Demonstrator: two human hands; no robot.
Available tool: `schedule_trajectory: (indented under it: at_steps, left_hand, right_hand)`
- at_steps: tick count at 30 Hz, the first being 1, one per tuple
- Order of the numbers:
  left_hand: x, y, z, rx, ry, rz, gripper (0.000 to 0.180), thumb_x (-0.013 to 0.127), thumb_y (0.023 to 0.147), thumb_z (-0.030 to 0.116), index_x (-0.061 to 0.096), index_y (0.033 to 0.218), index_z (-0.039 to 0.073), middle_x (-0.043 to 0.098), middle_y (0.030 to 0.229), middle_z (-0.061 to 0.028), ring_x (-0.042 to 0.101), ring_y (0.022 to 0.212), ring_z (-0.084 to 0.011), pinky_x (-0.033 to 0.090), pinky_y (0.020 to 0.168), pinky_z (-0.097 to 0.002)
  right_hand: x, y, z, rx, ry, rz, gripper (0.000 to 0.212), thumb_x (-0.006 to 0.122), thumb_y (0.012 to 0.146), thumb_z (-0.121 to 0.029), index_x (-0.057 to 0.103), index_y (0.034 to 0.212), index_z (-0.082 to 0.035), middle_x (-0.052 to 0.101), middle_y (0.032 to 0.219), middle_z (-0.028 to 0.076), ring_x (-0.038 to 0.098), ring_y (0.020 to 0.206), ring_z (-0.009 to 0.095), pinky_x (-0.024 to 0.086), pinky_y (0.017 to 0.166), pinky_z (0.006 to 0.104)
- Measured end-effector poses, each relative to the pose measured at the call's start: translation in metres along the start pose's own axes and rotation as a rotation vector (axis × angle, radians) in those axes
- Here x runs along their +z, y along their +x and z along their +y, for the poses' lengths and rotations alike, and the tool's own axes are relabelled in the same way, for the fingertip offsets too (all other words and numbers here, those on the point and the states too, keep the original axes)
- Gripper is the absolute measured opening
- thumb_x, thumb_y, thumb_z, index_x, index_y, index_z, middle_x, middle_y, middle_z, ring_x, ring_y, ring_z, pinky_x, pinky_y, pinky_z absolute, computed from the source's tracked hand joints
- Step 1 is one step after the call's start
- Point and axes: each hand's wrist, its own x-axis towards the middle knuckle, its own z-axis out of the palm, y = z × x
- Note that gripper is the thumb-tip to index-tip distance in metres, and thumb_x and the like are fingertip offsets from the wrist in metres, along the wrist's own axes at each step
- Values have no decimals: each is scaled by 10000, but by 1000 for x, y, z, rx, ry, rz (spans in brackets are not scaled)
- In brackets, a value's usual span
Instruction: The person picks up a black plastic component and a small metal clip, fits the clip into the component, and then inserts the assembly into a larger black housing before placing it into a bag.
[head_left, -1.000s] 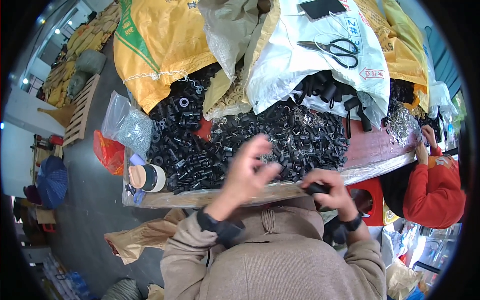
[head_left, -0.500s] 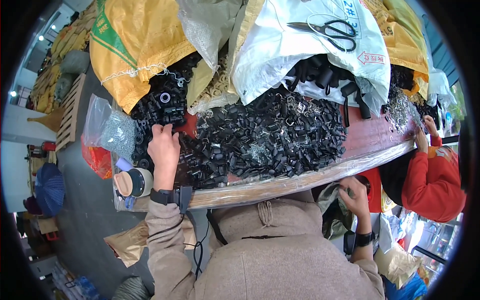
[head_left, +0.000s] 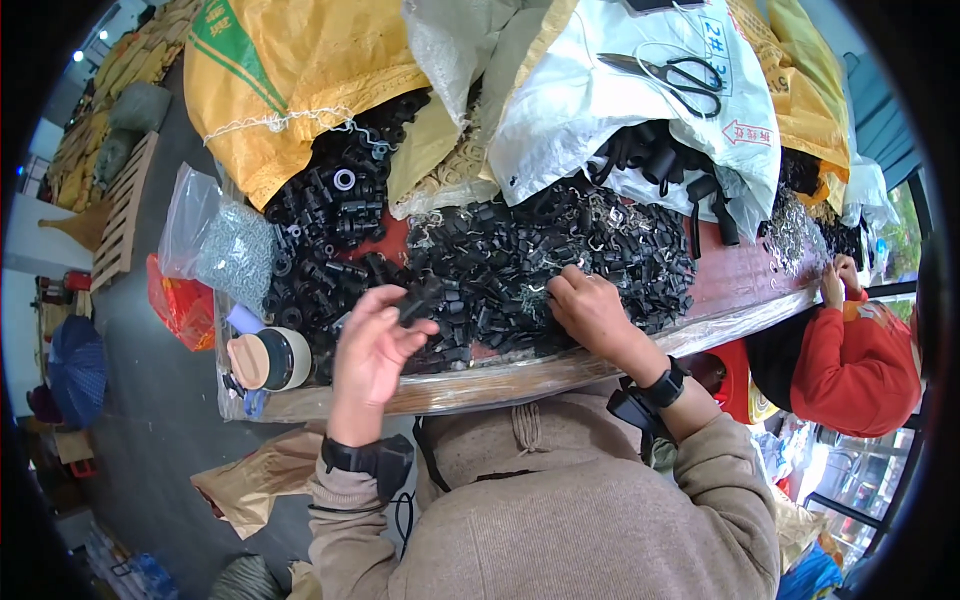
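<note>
My left hand [head_left: 375, 345], palm turned up above the table's near edge, grips a black plastic part [head_left: 420, 300] between thumb and fingers. In the middle of the table lies a wide heap of small black pieces [head_left: 480, 250], with silvery metal bits mixed in. The fingertips of my right hand [head_left: 592, 312] are pinched together at this heap, beside a small cluster of silvery bits [head_left: 533, 300]. What they hold, if anything, is hidden. Black ring-shaped and tubular parts [head_left: 325, 215] are piled to the left, spilling from a yellow sack [head_left: 300, 70].
Scissors [head_left: 668, 80] lie on a white sack [head_left: 570, 100] at the back. At the left end stand a lidded cup [head_left: 285, 360] and a clear bag of small grey pieces [head_left: 235, 255]. On the right, a person in red [head_left: 855, 365] handles metal bits [head_left: 795, 240].
My left hand has come back from the left pile toward me with a black plastic part. My right hand has risen from beside my lap to the central heap.
</note>
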Motion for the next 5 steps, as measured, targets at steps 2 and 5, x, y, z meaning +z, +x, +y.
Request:
schedule_trajectory:
  at_steps: [2,5]
  left_hand:
    - [1,-1,-16,-165,-253,-73,267,450,794,60,448,1051,-11,539,943,-229,593,759,-291,516,635,-293]
    - [1,-1,-37,-315,-422,-138,345,475,794,113,424,1119,8,508,1015,-269,590,787,-320,522,613,-301]
  right_hand:
    - [2,0,0,22,-18,-4,127,569,686,-100,451,708,-58,439,667,94,522,579,261,438,544,351]
    - [1,6,-3,18,-93,20,93,545,665,-58,456,640,-68,455,633,70,537,592,221,436,526,306]
